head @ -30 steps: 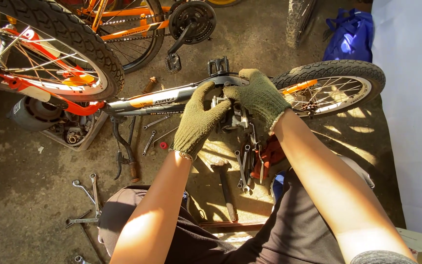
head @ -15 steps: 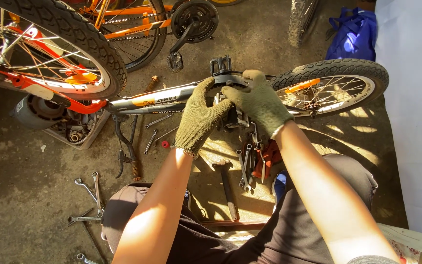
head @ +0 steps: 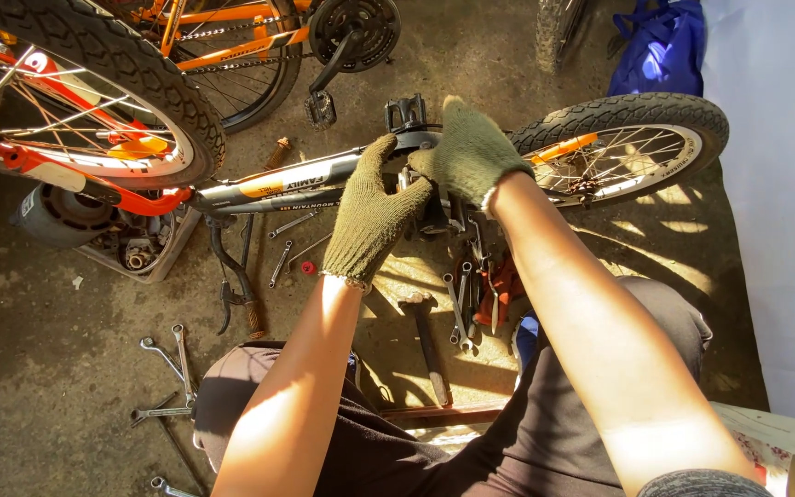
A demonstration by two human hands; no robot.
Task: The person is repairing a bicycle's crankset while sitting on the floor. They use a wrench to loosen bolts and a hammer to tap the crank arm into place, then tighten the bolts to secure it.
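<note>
Both gloved hands have shifted only slightly since a second ago, staying bunched at the same spot on the small bicycle's frame (head: 296,184), which lies on its side on the floor.

Left hand (head: 374,216), in an olive knit glove, sits just below the frame with its fingers curled up against the crank area; its grip looks closed around a part there, though the glove hides exactly what. Right hand (head: 471,152), gloved the same, lies on top of the frame right beside the left, fingers folded down over the same spot, grip closed. The two gloves touch each other. The black pedal (head: 407,115) sticks up just above the frame, between the hands and the far side.

To the right of the frame is its rear wheel (head: 623,147). A big orange bicycle's wheel (head: 75,101) stands to the left of the frame. Below the frame, near the person's knees, lie a hammer (head: 425,340) and a heap of wrenches (head: 462,304); more wrenches (head: 167,368) lie further left on the floor.
</note>
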